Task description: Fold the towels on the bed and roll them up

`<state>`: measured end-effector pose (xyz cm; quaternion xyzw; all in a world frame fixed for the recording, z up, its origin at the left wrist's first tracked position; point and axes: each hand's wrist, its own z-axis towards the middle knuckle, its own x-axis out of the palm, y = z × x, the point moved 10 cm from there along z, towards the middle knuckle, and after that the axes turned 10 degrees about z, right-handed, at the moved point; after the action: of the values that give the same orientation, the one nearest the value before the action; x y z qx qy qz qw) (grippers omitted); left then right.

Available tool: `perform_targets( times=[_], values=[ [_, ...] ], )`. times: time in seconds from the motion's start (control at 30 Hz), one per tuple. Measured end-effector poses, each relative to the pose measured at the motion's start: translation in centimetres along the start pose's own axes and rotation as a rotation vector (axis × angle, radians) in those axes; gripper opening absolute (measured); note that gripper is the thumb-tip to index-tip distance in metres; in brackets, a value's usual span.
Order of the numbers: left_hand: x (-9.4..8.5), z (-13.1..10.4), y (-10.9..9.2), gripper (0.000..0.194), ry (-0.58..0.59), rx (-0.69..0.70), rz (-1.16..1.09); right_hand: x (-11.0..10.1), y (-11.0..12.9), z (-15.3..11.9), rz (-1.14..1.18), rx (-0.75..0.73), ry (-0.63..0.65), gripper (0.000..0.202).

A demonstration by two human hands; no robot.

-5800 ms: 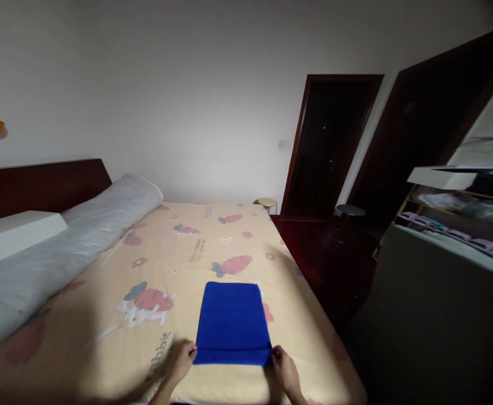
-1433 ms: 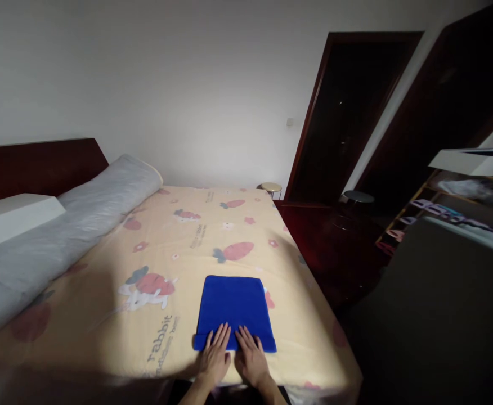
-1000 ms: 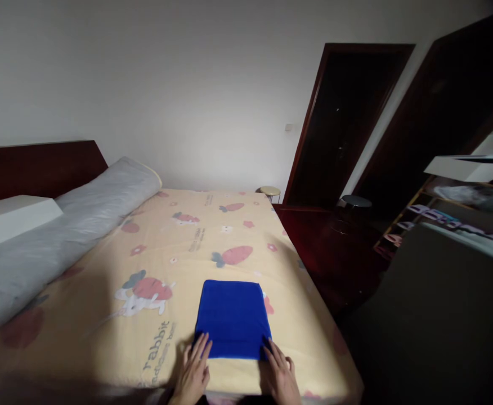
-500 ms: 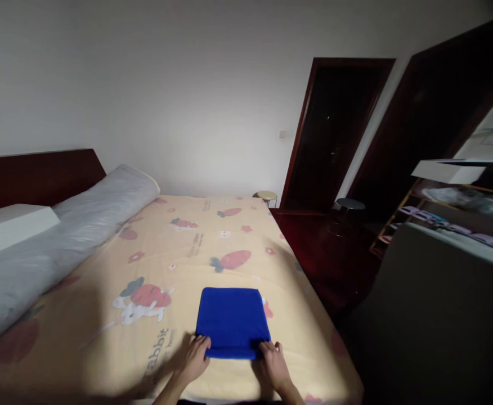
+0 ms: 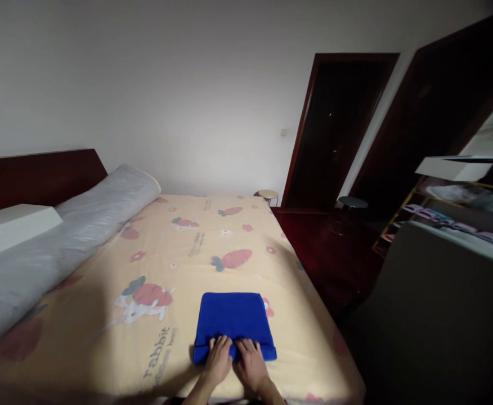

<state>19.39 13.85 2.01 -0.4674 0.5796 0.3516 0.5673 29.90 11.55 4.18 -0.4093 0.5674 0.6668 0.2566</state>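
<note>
- Looking at a blue cloth [image 5: 233,316] on the patterned sheet [image 5: 193,275], turned over at the near edge
- Resting left hand [image 5: 218,360] and right hand [image 5: 251,362] on that fold, with fingers half-curled; can't tell if gripping
- Mid-fold, probably; calls for even pressure out to both ends

Plain blue cloth [image 5: 234,316], cream carrot-print sheet [image 5: 196,273], grey roll [image 5: 98,211], dark red headboard [image 5: 39,178]

"Where's the blue rectangular cloth [image 5: 234,315]?"
"On the yellow carrot-print sheet [image 5: 196,287], near its front edge; the long, shiny grey roll [image 5: 81,222] lies left, alongside the dark-red wooden headboard [image 5: 39,177]."
"And farther off?"
"A round beige stool [image 5: 268,194] past the sheet's far end; the dark wooden door [image 5: 339,135] right of it."
</note>
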Motion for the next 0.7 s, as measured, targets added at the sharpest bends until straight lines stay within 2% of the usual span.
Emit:
perform_targets(
  times=[0.07, 0.2, 0.23, 0.27, 0.3, 0.33, 0.37, 0.47, 0.5, 0.53, 0.57, 0.6, 0.7],
  values=[
    [-0.6, -0.8, 2.9, 0.048, -0.05, -0.076, -0.006, -0.8, -2.6, -0.9, 0.005, 0.015, -0.009, 0.049],
    [-2.6, -4.0, 11.9, 0.04, -0.257, -0.267, 0.07, -4.2, -10.2, -3.5, -0.035, 0.164, -0.148, 0.053],
    [-3.0, -4.8, 13.4, 0.038, -0.32, -0.295, 0.101, -5.0, -11.3, -4.0, -0.049, 0.197, -0.197, 0.053],
    [-3.2, -5.3, 13.9, 0.037, -0.371, -0.301, 0.125, -5.4, -11.7, -4.4, -0.055, 0.208, -0.234, 0.051],
    [-3.2, -5.4, 13.5, 0.038, -0.402, -0.276, 0.138, -5.4, -11.1, -4.4, -0.048, 0.193, -0.249, 0.05],
    [-2.9, -5.2, 12.2, 0.04, -0.416, -0.223, 0.136, -4.9, -9.8, -4.1, -0.028, 0.151, -0.234, 0.048],
    [-2.5, -4.7, 10.1, 0.042, -0.414, -0.144, 0.121, -4.0, -7.9, -3.5, 0.003, 0.093, -0.193, 0.047],
    [-1.1, -2.5, 1.9, 0.049, -0.347, 0.151, 0.039, -0.9, -1.5, -1.3, 0.104, -0.05, -0.012, 0.048],
    [-0.6, -1.8, 0.1, 0.05, -0.31, 0.208, 0.018, -0.2, -0.3, -0.6, 0.122, -0.057, 0.032, 0.05],
    [-0.3, -1.3, -0.7, 0.05, -0.27, 0.221, 0.009, 0.0, 0.1, -0.1, 0.126, -0.041, 0.056, 0.051],
    [-0.1, -0.9, -0.5, 0.049, -0.233, 0.203, 0.011, -0.2, -0.2, 0.3, 0.117, -0.005, 0.062, 0.052],
    [0.1, -0.8, 0.6, 0.049, -0.205, 0.168, 0.024, -0.7, -1.4, 0.4, 0.095, 0.049, 0.057, 0.053],
    [-0.6, -2.0, 6.9, 0.048, -0.242, 0.012, 0.111, -3.2, -7.7, -1.3, -0.001, 0.251, 0.005, 0.053]
  ],
)
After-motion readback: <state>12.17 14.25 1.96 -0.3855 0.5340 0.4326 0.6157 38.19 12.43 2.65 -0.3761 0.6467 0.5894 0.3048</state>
